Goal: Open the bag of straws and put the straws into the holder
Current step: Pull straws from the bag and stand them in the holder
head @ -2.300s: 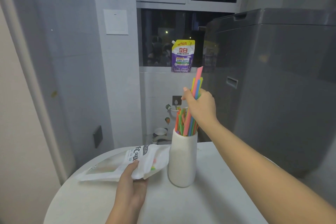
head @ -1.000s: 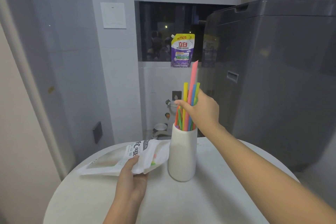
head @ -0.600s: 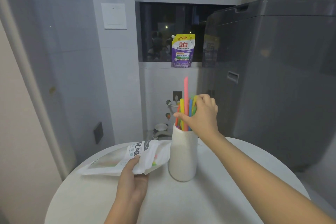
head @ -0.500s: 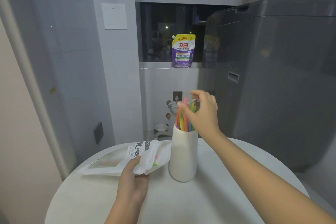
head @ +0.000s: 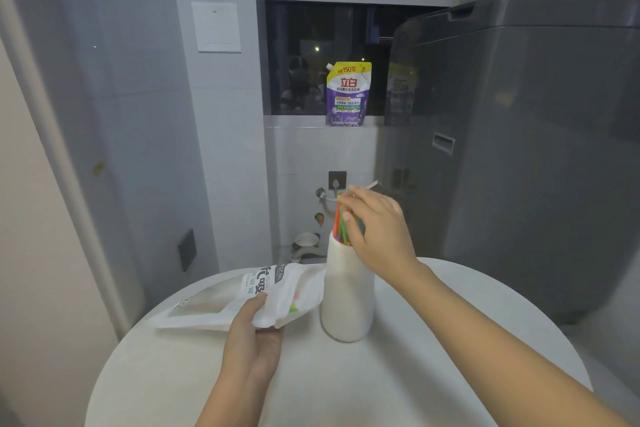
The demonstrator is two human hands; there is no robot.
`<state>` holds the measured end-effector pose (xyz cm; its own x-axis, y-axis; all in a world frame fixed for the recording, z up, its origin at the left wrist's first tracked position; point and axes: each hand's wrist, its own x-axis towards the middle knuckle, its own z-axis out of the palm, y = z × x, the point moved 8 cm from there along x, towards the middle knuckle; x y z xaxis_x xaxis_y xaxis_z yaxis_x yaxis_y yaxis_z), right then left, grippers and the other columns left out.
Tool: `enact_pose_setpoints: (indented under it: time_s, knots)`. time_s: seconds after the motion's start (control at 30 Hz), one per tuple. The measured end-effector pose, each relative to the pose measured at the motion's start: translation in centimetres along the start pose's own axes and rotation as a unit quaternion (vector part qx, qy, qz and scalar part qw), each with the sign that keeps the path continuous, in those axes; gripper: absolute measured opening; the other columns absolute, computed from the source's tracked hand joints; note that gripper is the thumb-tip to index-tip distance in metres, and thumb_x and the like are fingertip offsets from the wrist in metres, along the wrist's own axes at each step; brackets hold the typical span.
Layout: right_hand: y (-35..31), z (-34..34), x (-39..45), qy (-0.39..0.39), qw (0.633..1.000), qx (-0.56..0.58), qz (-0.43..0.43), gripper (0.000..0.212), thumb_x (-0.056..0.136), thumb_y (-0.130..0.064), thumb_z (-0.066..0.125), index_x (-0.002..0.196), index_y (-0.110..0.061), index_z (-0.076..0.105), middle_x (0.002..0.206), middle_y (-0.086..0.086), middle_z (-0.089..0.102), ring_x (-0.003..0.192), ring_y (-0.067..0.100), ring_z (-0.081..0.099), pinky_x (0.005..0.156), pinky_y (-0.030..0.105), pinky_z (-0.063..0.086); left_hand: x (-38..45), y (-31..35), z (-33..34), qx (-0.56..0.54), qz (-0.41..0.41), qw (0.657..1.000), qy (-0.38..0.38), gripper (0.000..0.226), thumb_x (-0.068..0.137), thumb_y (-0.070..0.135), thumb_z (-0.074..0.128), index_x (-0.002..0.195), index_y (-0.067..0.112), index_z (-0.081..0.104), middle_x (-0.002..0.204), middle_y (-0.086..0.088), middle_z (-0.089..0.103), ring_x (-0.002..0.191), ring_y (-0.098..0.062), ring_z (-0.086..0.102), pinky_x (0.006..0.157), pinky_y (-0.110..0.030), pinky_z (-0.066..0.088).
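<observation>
A tall white ribbed holder (head: 347,298) stands on the round white table (head: 433,374). Several coloured straws (head: 340,224) stick up out of its mouth. My right hand (head: 377,229) hovers over the holder's top with fingers spread, touching the straw tops and hiding some of them. The white straw bag (head: 242,295) lies on the table left of the holder, its open end towards the holder, a few coloured straws showing inside. My left hand (head: 254,333) grips the bag's near edge.
A big grey washing machine (head: 519,149) stands at the right behind the table. A purple detergent pouch (head: 348,94) sits on the window sill. The wall and a door frame close in on the left.
The bunch of straws held high in my right hand has dropped down into the holder. My right hand's fingers have loosened over the straw tops. The left hand and bag stayed put.
</observation>
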<state>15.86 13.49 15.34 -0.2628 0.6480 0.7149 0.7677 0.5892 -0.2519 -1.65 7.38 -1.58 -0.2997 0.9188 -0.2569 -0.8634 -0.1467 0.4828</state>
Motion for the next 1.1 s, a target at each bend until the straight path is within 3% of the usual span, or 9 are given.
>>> enact_pose_setpoints:
  time_s: [0.17,0.3,0.47,0.57,0.63,0.73,0.83,0.93,1.1]
  knots:
    - [-1.2,-1.7,-0.8,0.040,0.999,-0.009,-0.011,0.040,0.094,-0.026,0.043,0.131,-0.018,0.052,0.140,0.003,0.049,0.136,0.020,0.035,0.110,0.030,0.015,-0.1,0.0,0.0,0.003,-0.002,1.000,-0.001,0.031,0.090,-0.003,0.047,0.119,0.003,0.052,0.111,-0.016,0.064,0.116,-0.035,0.055,0.059,-0.028,0.059]
    - [-2.4,-3.2,-5.0,0.155,0.983,0.095,0.006,0.032,0.084,-0.024,0.046,0.109,-0.016,0.065,0.108,-0.001,0.062,0.106,0.015,0.044,0.094,0.028,0.031,-0.1,0.2,0.0,0.024,-0.001,1.000,-0.015,0.038,0.091,0.000,0.047,0.129,0.000,0.049,0.124,-0.020,0.060,0.114,-0.034,0.057,0.060,-0.029,0.059]
    - [-1.6,2.1,-11.9,0.051,0.954,0.261,0.137,0.019,0.085,-0.020,0.051,0.103,-0.023,0.057,0.102,-0.014,0.052,0.095,0.009,0.050,0.082,0.012,0.037,-0.3,1.3,0.4,0.094,0.075,0.992,-0.037,0.040,0.091,0.003,0.054,0.130,0.005,0.054,0.116,-0.008,0.068,0.102,-0.020,0.067,0.068,-0.030,0.059]
    - [0.4,6.2,-14.2,-0.048,0.864,0.375,0.332,0.016,0.094,-0.018,0.048,0.105,-0.028,0.052,0.108,-0.003,0.055,0.090,0.013,0.059,0.075,0.016,0.046,-1.2,2.5,1.4,0.196,0.160,0.965,-0.072,0.040,0.091,0.004,0.056,0.129,0.013,0.055,0.117,-0.005,0.069,0.105,-0.018,0.067,0.069,-0.026,0.056]
    - [0.6,8.6,-15.2,-0.116,0.761,0.464,0.438,0.019,0.098,-0.024,0.042,0.112,-0.018,0.053,0.110,0.004,0.060,0.084,0.015,0.064,0.071,0.025,0.054,-1.9,3.0,2.0,0.263,0.204,0.940,-0.078,0.040,0.088,0.011,0.062,0.127,0.019,0.056,0.117,-0.003,0.069,0.107,-0.019,0.066,0.077,-0.031,0.056]
    - [-0.7,10.6,-16.0,-0.172,0.603,0.596,0.502,0.039,0.098,-0.037,0.038,0.112,-0.007,0.059,0.101,0.015,0.067,0.075,0.029,0.065,0.069,0.041,0.056,-3.0,3.3,3.1,0.309,0.253,0.913,-0.086,0.037,0.079,0.027,0.068,0.115,0.033,0.062,0.114,0.004,0.071,0.107,-0.015,0.066,0.089,-0.040,0.051]
    - [-1.5,11.4,-16.8,-0.189,0.510,0.647,0.534,0.043,0.097,-0.043,0.036,0.105,-0.008,0.061,0.092,0.017,0.067,0.073,0.031,0.064,0.055,0.033,0.054,-3.7,3.1,4.2,0.300,0.264,0.910,-0.108,0.026,0.080,0.034,0.066,0.104,0.045,0.066,0.115,0.008,0.070,0.109,-0.012,0.065,0.091,-0.038,0.049]
    - [-1.3,11.8,-17.6,-0.186,0.476,0.652,0.561,0.040,0.097,-0.042,0.038,0.089,-0.009,0.058,0.065,0.009,0.067,0.055,0.024,0.061,0.046,0.024,0.047,-3.6,3.2,4.3,0.281,0.258,0.918,-0.106,0.031,0.083,0.035,0.064,0.114,0.036,0.063,0.121,0.005,0.068,0.114,-0.015,0.062,0.098,-0.041,0.046]
    - [-0.5,12.1,-17.9,-0.193,0.518,0.617,0.560,0.031,0.092,-0.038,0.051,0.085,-0.011,0.062,0.063,0.002,0.068,0.052,0.020,0.063,0.043,0.020,0.040,-3.0,3.7,4.2,0.242,0.235,0.935,-0.106,0.036,0.092,0.032,0.058,0.127,0.025,0.056,0.127,-0.002,0.065,0.118,-0.021,0.060,0.095,-0.040,0.047]
